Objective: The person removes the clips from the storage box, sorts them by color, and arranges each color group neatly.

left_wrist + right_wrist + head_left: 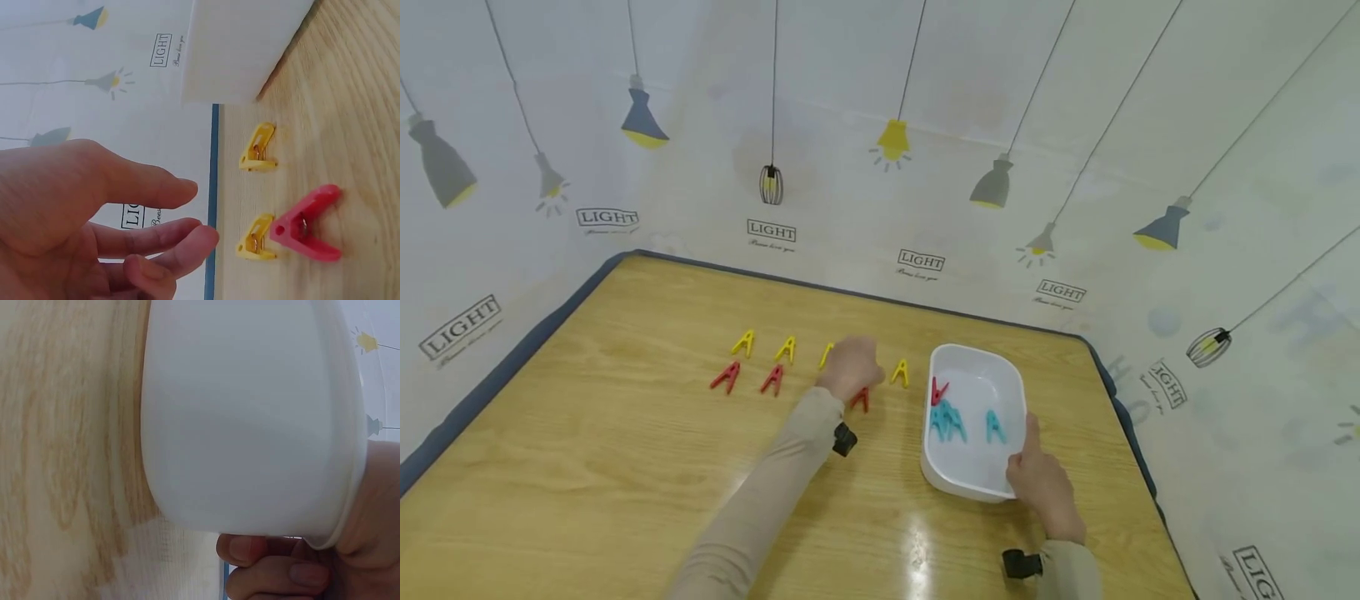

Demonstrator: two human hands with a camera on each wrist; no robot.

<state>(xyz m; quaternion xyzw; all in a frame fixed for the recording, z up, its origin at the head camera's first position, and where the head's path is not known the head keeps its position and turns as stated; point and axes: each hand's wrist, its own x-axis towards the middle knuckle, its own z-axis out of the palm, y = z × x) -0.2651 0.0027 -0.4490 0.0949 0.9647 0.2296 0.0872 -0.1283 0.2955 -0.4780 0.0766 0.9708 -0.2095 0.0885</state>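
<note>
My left hand hovers over the table among the small clips, which look like clothespins. In the left wrist view its thumb and fingers are loosely bent with a gap between them, holding nothing. A red clip and a yellow clip stand just beyond its fingertips. Another yellow clip is partly hidden behind this hand. My right hand grips the near right rim of a white plastic tray, fingers curled against its outer wall. Inside the tray lie a red clip and several teal clips.
Left of the hand are two yellow clips and two red clips in rows. One yellow clip stands between the left hand and the tray. A lamp-patterned sheet surrounds the wooden table.
</note>
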